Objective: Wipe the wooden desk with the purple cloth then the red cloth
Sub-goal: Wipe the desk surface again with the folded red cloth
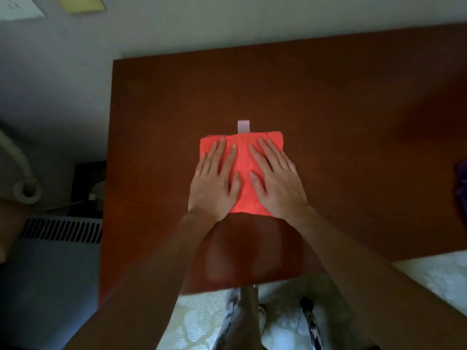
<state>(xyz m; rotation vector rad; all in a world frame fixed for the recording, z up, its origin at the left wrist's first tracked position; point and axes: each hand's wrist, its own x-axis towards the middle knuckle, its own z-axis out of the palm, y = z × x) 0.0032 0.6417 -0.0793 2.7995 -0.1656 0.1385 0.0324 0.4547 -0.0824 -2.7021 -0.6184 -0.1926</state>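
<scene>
A folded red cloth [243,157] lies flat in the middle of the wooden desk [328,109]. My left hand [214,183] presses palm down on the cloth's left half with its fingers spread. Beside it, my right hand [276,180] rests flat on the right half, fingers also apart. A purple cloth [462,180] shows only as a crumpled edge at the desk's far right, cut off by the frame.
A small white strip [243,127] sticks out on the desk just beyond the red cloth's far edge. A radiator grille [60,229] and a white pipe [22,173] stand left of the desk. Below the near edge are pale patterned floor and a chair leg [312,322].
</scene>
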